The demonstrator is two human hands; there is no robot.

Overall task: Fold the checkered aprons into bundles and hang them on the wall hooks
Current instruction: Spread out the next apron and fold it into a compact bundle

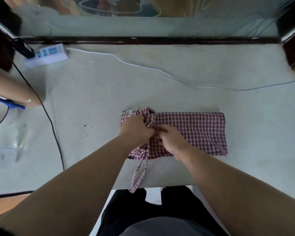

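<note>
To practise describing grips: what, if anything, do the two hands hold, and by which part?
Both hold the checkered apron: the left hand grips its bunched left end, the right hand pinches fabric beside it.

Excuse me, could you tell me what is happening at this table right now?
A person is working on a checkered apron that lies folded into a long strip on the table. The left hand grips bunched cloth at the strip's left end, and the right hand pinches the fabric right beside it. A strap loop trails over the table's near edge. The apron is not yet a bundle, and no wall hook is in view.
</note>
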